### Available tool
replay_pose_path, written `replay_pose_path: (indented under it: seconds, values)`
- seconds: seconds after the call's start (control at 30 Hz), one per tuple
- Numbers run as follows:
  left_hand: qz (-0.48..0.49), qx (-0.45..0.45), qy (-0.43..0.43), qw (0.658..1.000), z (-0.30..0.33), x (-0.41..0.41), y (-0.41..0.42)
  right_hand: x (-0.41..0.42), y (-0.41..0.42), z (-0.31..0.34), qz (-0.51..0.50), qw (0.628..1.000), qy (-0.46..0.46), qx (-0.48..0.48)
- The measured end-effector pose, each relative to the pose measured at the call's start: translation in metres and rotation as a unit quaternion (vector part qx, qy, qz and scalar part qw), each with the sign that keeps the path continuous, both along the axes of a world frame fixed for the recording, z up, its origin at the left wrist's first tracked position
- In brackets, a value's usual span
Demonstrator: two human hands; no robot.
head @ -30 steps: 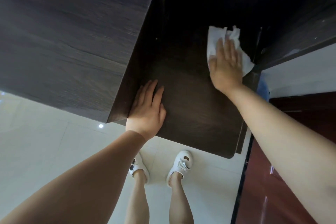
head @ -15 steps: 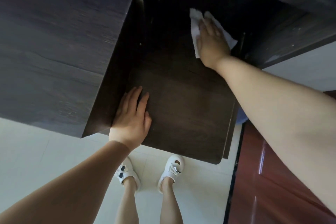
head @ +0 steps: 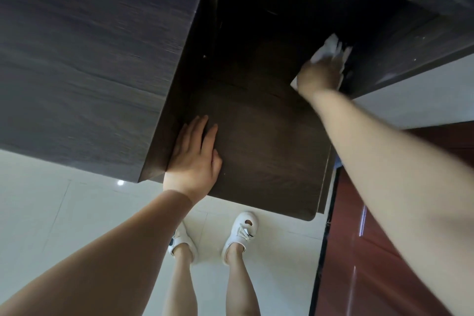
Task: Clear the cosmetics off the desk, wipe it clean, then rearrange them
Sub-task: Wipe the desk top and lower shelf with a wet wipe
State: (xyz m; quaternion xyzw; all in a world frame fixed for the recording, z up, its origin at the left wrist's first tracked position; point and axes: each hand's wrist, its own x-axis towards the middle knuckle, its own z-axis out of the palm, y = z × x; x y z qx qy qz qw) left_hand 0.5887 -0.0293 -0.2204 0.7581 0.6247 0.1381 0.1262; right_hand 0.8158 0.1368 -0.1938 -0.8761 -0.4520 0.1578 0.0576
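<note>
Desk (head: 269,151) in dark wood grain, low between taller side panels. White wipe (head: 331,45), crumpled and blurred, at far right corner against panel, pressed under right hand (head: 319,75) with fingers stretched flat. Left hand (head: 195,159) spread palm-down on near left edge, holding nothing.

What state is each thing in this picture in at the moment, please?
Desk, dark top, partly in shadow.
Cloth, white, crumpled, pressed against the desk's far right side.
Right hand, blurred, fingers spread on the cloth.
Left hand, flat on the desk's near edge, holding nothing.
Shoes, white, on both feet, standing on the pale floor.
</note>
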Motion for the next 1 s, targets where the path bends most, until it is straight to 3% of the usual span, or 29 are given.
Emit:
replay_pose_path:
  seconds: [0.17, 0.37, 0.5, 0.57, 0.7, 0.8, 0.83, 0.93, 1.0]
  values:
    - [-0.005, -0.009, 0.007, 1.0, 0.001, 0.0, 0.0, -0.021, -0.095, -0.006, 0.08, 0.996, 0.007, -0.04]
    - [-0.005, -0.001, 0.001, 1.0, -0.001, 0.0, 0.0, 0.014, 0.019, -0.002, 0.071, 0.995, -0.001, -0.07]
    - [-0.009, -0.011, 0.01, 1.0, 0.0, -0.001, -0.001, 0.012, -0.007, -0.012, 0.155, 0.986, -0.008, -0.056]
    - [-0.01, -0.015, 0.011, 1.0, 0.001, 0.0, -0.001, -0.005, -0.067, -0.018, 0.273, 0.962, -0.016, -0.017]
    - [-0.009, -0.018, 0.011, 1.0, 0.004, 0.0, 0.0, -0.037, -0.203, -0.016, 0.487, 0.873, -0.032, -0.006]
    - [-0.005, -0.029, 0.005, 1.0, 0.004, 0.001, -0.001, -0.022, -0.206, -0.009, 0.58, 0.814, -0.027, -0.021]
    - [-0.004, -0.032, -0.003, 0.999, 0.004, 0.001, -0.001, -0.013, -0.184, -0.008, 0.578, 0.816, -0.026, -0.014]
    - [-0.011, -0.031, -0.049, 0.998, 0.01, -0.002, -0.005, 0.006, -0.092, -0.012, 0.425, 0.904, -0.033, -0.02]
    - [-0.022, -0.001, -0.076, 0.997, 0.017, -0.009, -0.018, -0.002, -0.047, -0.014, 0.328, 0.944, -0.033, -0.027]
